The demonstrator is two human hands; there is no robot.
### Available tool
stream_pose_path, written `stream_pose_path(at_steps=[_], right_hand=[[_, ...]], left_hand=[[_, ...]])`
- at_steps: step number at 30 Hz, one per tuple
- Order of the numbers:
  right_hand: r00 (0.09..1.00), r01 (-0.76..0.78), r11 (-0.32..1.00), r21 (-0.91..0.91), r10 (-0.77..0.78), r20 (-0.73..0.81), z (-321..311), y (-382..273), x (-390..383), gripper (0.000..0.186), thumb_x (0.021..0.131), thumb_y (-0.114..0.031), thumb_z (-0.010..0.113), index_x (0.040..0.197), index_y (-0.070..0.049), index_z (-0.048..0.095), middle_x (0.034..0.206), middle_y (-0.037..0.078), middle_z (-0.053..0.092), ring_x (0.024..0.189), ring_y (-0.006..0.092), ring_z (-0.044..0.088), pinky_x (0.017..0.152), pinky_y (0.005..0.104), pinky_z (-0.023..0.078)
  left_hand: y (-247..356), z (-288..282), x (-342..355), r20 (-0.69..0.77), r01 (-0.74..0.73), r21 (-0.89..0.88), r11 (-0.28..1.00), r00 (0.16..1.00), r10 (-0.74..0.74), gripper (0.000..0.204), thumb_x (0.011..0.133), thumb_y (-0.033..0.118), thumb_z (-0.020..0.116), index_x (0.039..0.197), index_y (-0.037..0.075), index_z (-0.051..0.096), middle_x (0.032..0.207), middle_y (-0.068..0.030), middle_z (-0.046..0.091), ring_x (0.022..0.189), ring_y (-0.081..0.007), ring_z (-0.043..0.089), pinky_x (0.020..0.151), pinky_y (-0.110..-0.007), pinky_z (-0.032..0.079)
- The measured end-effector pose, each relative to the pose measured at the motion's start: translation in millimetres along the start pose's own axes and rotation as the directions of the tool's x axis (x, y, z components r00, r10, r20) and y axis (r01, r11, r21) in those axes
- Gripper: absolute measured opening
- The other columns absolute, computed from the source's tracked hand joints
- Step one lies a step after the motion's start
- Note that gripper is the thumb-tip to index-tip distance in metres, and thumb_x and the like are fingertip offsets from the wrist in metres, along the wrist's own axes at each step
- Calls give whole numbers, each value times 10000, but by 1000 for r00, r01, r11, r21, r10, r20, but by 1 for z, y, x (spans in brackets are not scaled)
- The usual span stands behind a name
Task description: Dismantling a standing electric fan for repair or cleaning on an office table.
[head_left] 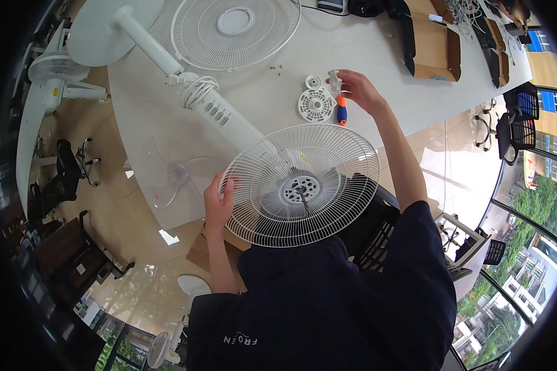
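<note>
My left hand (218, 204) grips the left rim of a white wire fan guard (260, 204), which sits over the white fan head at the table's near edge, its shaft poking through the hub. My right hand (359, 89) pinches a small translucent white plastic part (334, 81) above the table. Below it lie a screwdriver (341, 111) with blue and orange handle, a slotted white plastic disc (315, 105) and a small white knob (312, 82). A clear fan blade (170, 176) lies left of the guard. The white stand column (226, 117) carries a coiled cord (198, 91).
Another guard (198, 28) and a round white base (93, 43) are at the back. Open cardboard boxes (433, 55) and cables (461, 15) lie at right. Office chairs (74, 170) stand around the white table (136, 93); another white fan (56, 68) is at far left.
</note>
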State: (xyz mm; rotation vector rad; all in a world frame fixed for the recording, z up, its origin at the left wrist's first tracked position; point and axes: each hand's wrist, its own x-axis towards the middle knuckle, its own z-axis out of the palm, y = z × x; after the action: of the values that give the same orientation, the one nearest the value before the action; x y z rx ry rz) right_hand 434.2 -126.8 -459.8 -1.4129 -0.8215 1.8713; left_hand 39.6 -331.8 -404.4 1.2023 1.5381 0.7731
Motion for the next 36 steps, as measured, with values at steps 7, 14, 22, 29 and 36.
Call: stream_pose_path(at_steps=[7, 14, 22, 29, 36], right_hand=[[860, -85, 449, -889, -417, -293, -22, 59, 70, 328, 802, -256, 655, 1075, -75, 651, 1048, 146, 634, 981, 268, 602, 798, 330, 494], [829, -77, 7, -997, -555, -68, 4, 56, 89, 399, 793, -309, 673, 1108, -70, 617, 1122, 146, 565, 1085, 307, 553, 860, 434, 490], [957, 112, 86, -990, -279, 84, 25, 53, 92, 462, 755, -337, 694, 1145, -102, 615, 1036, 139, 593, 959, 293, 613, 819, 402, 521], [990, 142, 904, -404, -137, 42, 32, -6, 39, 458, 880, -238, 554, 1244, 39, 536, 1165, 186, 612, 1008, 258, 643, 834, 345, 544], [822, 107, 865, 490, -354, 445, 60, -48, -78, 497, 981, -233, 345, 1379, 62, 318, 1304, 305, 459, 1192, 373, 524, 989, 370, 484]], left_hand=[[12, 0, -1, 4, 56, 9, 998, 998, -56, 243, 955, 101, 497, 1137, -39, 575, 901, -122, 685, 797, -177, 659, 738, -297, 515], [9, -1, -4, 1, 75, 44, 996, 997, -75, 225, 958, 122, 499, 1091, -40, 581, 914, -88, 681, 796, -141, 640, 712, -270, 504], [9, 1, 0, -9, 68, 31, 997, 998, -67, 227, 961, 122, 496, 1096, -41, 579, 921, -85, 680, 796, -135, 632, 716, -266, 496], [8, 0, 0, -12, 91, 31, 995, 996, -91, 234, 947, 89, 497, 1122, -46, 575, 910, -120, 689, 827, -174, 654, 767, -293, 505], [3, 2, 6, 2, -43, 59, 997, 999, 43, 240, 952, 100, 501, 1127, -48, 571, 893, -128, 685, 800, -170, 653, 731, -286, 510]])
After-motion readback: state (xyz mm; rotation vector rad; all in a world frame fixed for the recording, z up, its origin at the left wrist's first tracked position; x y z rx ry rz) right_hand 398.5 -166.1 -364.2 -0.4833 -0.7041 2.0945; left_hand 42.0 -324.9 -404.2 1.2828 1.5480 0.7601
